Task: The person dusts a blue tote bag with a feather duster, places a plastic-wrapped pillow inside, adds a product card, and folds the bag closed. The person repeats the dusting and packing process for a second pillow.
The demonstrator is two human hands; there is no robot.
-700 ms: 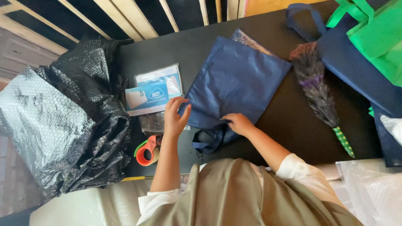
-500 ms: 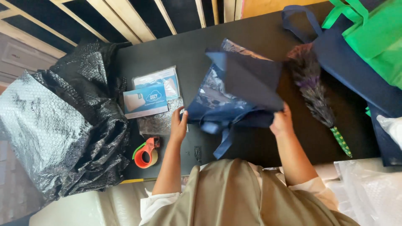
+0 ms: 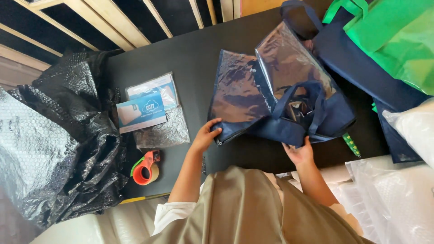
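Two hands work on one navy tote bag [image 3: 280, 99] that lies on the black table [image 3: 190, 58]. The left hand [image 3: 205, 135] is closed on the bag's near left corner, fingers curled over the edge. The right hand [image 3: 299, 152] grips the bag's near bottom edge from underneath, thumb up against the fabric. The bag sits in the middle of the table, partly unfolded, with two glossy clear-film panels facing up and two navy handles looped across its front.

To the left of the bag lie two flat clear packets [image 3: 153, 110], one overlapping the other, the upper one holding a blue-and-white card. Just nearer the person stands one orange tape dispenser [image 3: 145, 169] with a green edge. One large heap of black bubble wrap [image 3: 54, 144] covers the left end of the table and hangs past it.

At the far right one green bag [image 3: 393, 36] rests on another navy bag [image 3: 357, 63]. White plastic wrapping [image 3: 398, 194] lies at the near right.

Beyond the table, pale wooden slats [image 3: 135, 22] run over a dark background.
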